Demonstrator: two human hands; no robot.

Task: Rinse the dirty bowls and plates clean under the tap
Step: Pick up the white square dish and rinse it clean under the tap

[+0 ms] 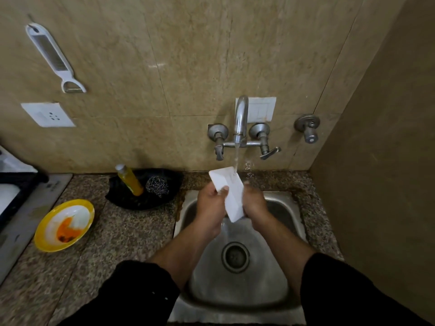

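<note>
Head view: white rectangular plate (229,192), tilted under the tap (240,121) stream above the sink (282,205), gripped by left hand (210,203) and right hand (255,203) at opposite sides. Yellow bowl (64,225) on counter (117,231) holds orange residue; black tray (131,198) holds bottle (130,180) and scrubber (157,186).

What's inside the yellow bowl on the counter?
The yellow bowl has a white inside smeared with orange sauce and a few dark bits near its lower rim. Nothing covers it. What the bits are is too small to tell.

No text can be read; the stove edge (50,186) carries a small dark marking (too blurred to make out).
</note>
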